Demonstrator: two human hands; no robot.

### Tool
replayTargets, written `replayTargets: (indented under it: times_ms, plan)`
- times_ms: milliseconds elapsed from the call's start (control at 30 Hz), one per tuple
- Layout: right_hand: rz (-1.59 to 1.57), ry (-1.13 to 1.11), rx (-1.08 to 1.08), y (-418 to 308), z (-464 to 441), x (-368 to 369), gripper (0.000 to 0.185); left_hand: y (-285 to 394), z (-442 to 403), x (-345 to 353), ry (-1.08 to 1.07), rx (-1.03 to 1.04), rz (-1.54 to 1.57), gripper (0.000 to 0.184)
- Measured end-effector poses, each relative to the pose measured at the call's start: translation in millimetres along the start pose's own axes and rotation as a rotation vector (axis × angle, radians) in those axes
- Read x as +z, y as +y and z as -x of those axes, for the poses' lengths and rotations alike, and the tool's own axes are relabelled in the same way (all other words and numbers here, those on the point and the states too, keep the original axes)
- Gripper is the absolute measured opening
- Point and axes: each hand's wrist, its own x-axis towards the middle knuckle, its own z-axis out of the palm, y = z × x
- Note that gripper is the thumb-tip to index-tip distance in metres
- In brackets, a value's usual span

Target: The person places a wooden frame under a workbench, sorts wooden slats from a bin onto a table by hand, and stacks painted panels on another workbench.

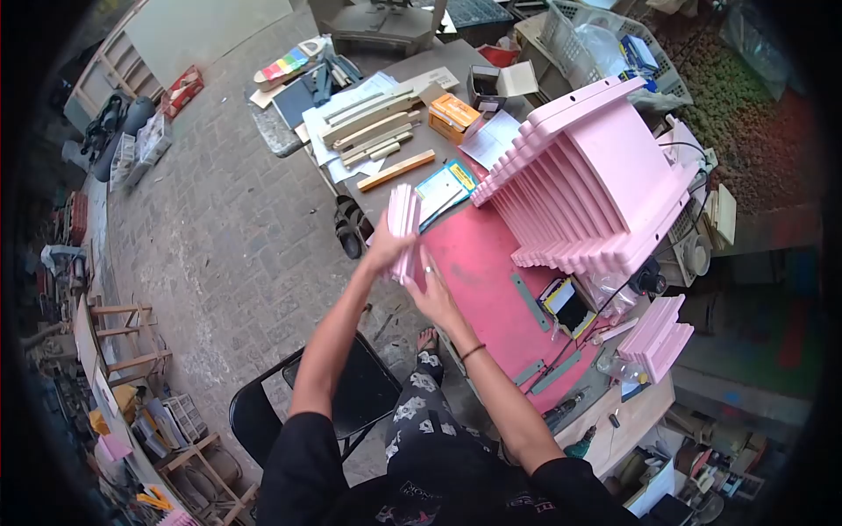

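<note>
A bundle of pink grooved strips [403,215] is held upright in front of me, over the near left edge of the table. My left hand [387,248] is closed around its left side, with the thumb across the strips. At the lower right of the bundle is my right hand [430,287], its thumb and fingers gripping the bottom end. To the right, a large stack of pink panels [570,180] with ridged edges stands tilted on the red table mat [474,272]. A blue-and-yellow booklet [445,188] lies just beyond my hands.
Wooden strips [373,131] and an orange box [453,117] lie at the far table end. More pink pieces [653,340] and a cordless drill [581,443] are at the right. A black folding chair [351,386] stands close to my left leg.
</note>
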Motion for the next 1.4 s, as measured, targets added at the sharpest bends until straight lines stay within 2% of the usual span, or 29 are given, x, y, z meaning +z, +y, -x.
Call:
replayTargets:
  times_ms: [100, 167, 233, 333, 467, 567, 700, 733, 767, 800, 867, 900, 967, 1067, 1133, 1200, 1233, 1300, 1400]
  plan:
    - [0.002, 0.068, 0.074, 11, -21, -12, 0.067, 9, -69, -9, -0.118, 0.120, -0.237, 0.079]
    - [-0.036, 0.078, 0.093, 20, -11, -24, 0.064, 29, -97, -9, -0.146, -0.033, -0.427, 0.086]
    - [-0.042, 0.064, 0.175, 32, 14, -37, 0.061, 33, -122, -6, -0.242, -0.168, -0.667, 0.084]
    - [-0.069, 0.019, 0.303, 48, 71, -54, 0.057, 1, -129, 3, -0.237, 0.155, -1.015, 0.084]
    - [-0.063, -0.001, 0.397, 36, 128, -69, 0.053, 14, -112, 29, -0.108, 0.139, -1.116, 0.085]
    - [-0.146, -0.009, 0.462, 27, 151, -68, 0.053, 22, -108, 31, -0.092, 0.126, -1.110, 0.099]
    - [-0.194, 0.001, 0.502, 10, 168, -62, 0.053, -11, -106, 30, -0.029, 0.336, -1.262, 0.101]
    - [-0.205, 0.006, 0.504, 5, 170, -62, 0.053, -1, -101, 34, -0.047, 0.262, -1.231, 0.100]
    - [-0.216, 0.017, 0.510, 0, 176, -63, 0.054, -23, -107, 32, 0.009, 0.442, -1.250, 0.100]
    - [-0.184, 0.028, 0.505, -3, 185, -66, 0.053, -8, -106, 36, -0.061, 0.298, -1.237, 0.105]
    - [-0.128, 0.021, 0.475, -7, 199, -69, 0.052, 22, -98, 43, -0.051, 0.206, -1.275, 0.109]
    - [-0.106, 0.004, 0.455, -9, 205, -72, 0.052, 26, -97, 43, -0.019, 0.232, -1.328, 0.104]
    - [-0.051, 0.015, 0.482, -13, 230, -81, 0.042, 18, -89, 38, 0.123, 0.483, -1.240, 0.088]
    - [0.024, 0.074, 0.378, -29, 283, -103, 0.023, 37, -35, 45, 0.223, 0.614, -1.006, 0.065]
    - [0.020, 0.077, 0.425, -67, 314, -135, 0.018, 39, 28, 61, 0.278, 0.594, -1.031, 0.051]
    - [-0.075, 0.049, 0.532, -110, 347, -170, 0.016, 11, 94, 70, 0.234, 0.697, -0.964, 0.049]
    - [-0.142, 0.002, 0.610, -130, 365, -188, 0.016, -11, 136, 74, 0.165, 0.621, -0.964, 0.048]
    - [-0.213, -0.112, 0.601, -154, 414, -207, 0.017, -22, 227, 88, -0.100, 0.517, -0.920, 0.046]
    - [-0.300, -0.205, 0.548, -171, 478, -211, 0.019, -51, 355, 97, -0.345, 0.333, -0.952, 0.046]
